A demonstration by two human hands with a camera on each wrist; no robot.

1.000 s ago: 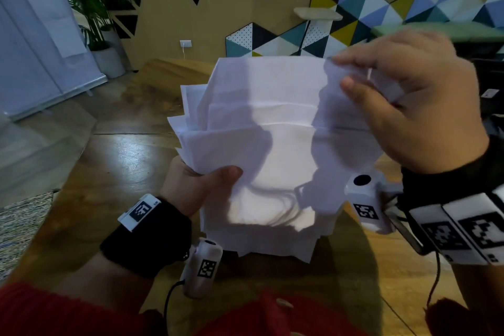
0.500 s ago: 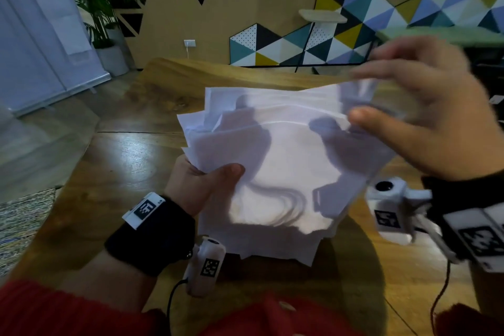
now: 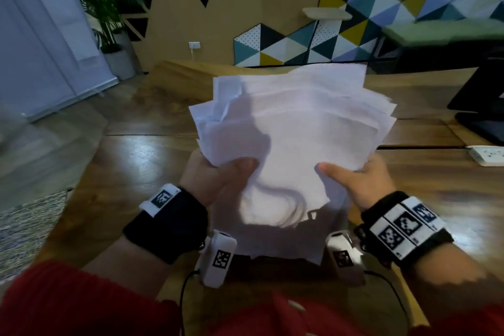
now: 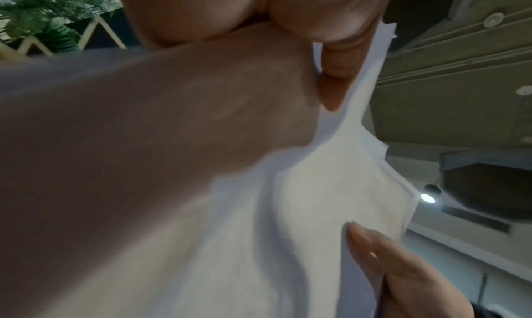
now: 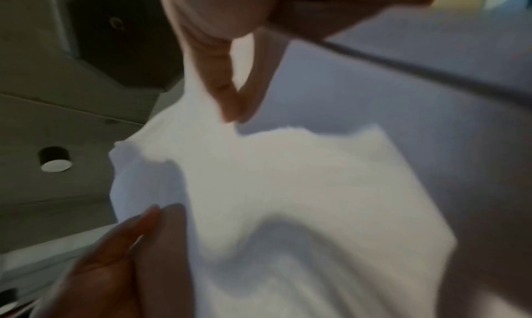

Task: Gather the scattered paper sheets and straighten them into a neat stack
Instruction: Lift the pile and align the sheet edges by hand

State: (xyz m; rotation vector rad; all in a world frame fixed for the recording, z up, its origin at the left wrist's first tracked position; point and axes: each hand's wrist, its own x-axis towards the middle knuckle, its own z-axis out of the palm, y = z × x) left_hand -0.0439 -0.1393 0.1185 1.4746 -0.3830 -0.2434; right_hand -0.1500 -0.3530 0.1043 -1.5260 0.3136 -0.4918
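A loose sheaf of white paper sheets (image 3: 294, 123) stands up over the wooden table (image 3: 131, 172), its edges fanned and uneven at the top and left. My left hand (image 3: 218, 174) grips the lower left side with the thumb across the front. My right hand (image 3: 354, 180) grips the lower right side the same way. In the left wrist view the sheets (image 4: 287, 209) fill the middle, with the right hand's fingers (image 4: 403, 277) behind them. The right wrist view shows the sheets (image 5: 287, 175) pinched between thumb and fingers (image 5: 224, 72), my left hand (image 5: 115, 266) at the lower left.
A white power strip (image 3: 488, 155) lies on the table at the right, with a dark monitor-like object (image 3: 480, 106) behind it. A potted plant (image 3: 109, 22) stands by the far wall. A woven rug (image 3: 27, 226) covers the floor at the left.
My right hand has come down from the sheaf's top right corner to its lower right side and taken hold there. The left hand has kept its grip.
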